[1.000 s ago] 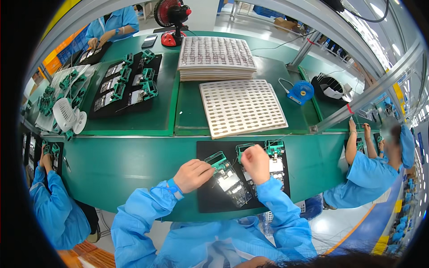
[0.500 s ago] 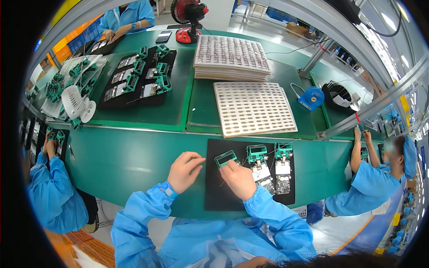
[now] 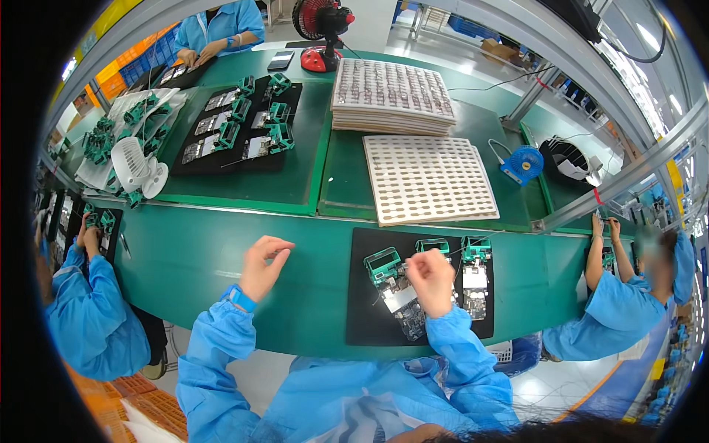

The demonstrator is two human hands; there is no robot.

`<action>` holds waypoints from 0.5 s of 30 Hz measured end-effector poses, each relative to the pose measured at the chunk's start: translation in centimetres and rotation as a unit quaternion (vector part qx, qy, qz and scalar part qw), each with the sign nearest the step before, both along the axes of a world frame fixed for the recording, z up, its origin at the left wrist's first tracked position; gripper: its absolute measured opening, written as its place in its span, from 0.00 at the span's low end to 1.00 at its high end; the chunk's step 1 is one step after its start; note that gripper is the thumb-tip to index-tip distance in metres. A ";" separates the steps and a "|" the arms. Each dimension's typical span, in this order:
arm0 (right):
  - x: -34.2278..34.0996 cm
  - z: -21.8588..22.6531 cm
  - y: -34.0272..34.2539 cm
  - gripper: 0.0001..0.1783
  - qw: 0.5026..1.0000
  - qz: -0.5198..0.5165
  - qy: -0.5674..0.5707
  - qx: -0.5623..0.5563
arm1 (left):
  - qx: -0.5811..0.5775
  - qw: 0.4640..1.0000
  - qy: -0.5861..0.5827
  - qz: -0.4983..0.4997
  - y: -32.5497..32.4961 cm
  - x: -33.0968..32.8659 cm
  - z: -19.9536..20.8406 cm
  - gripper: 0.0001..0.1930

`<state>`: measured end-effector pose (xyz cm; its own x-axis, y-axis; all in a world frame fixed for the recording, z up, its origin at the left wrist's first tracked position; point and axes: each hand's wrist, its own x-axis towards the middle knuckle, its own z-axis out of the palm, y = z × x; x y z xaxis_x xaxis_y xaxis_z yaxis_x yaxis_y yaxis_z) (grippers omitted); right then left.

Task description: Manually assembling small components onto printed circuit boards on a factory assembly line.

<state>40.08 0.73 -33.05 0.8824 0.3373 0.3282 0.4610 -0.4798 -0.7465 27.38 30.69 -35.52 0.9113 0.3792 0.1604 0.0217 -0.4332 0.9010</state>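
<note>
On a black mat (image 3: 362, 317) lie three circuit boards with green plastic frames at their far ends. The left circuit board (image 3: 402, 299) lies slanted, its green frame (image 3: 382, 264) up and to the left. My right hand (image 3: 432, 280) is over the middle assembly, fingers curled to a pinch; whatever is between the fingertips cannot be made out. It hides most of the middle board, while that assembly's green frame (image 3: 432, 245) shows beyond it. The right circuit board (image 3: 475, 284) is fully seen. My left hand (image 3: 264, 269) hovers over the green table, left of the mat, fingers stretched and holding nothing.
Beyond the table edge are a white slotted tray (image 3: 432, 181), a tray stack (image 3: 391, 96), a blue fan (image 3: 526, 164), a white fan (image 3: 136, 173) and a black mat of similar assemblies (image 3: 236, 125). Co-workers sit left (image 3: 96, 310), right (image 3: 620, 288) and across (image 3: 221, 33).
My right hand has moved right, from the left assembly to above the middle one, uncovering the left board. My left hand has drawn away to the left. The view has shifted slightly.
</note>
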 end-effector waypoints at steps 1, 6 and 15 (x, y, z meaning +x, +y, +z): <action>0.1 0.2 -1.1 0.04 0.999 -0.028 0.016 0.024 | -0.026 0.999 0.025 0.011 0.3 -0.1 0.2 0.08; -0.5 2.6 -11.0 0.05 0.964 -0.174 0.142 0.143 | -0.335 0.905 0.203 -0.164 -4.1 -0.8 -2.8 0.17; -8.7 -3.2 -29.5 0.07 0.921 -0.365 0.139 0.003 | 0.177 0.976 0.035 -0.123 -9.0 2.0 1.0 0.15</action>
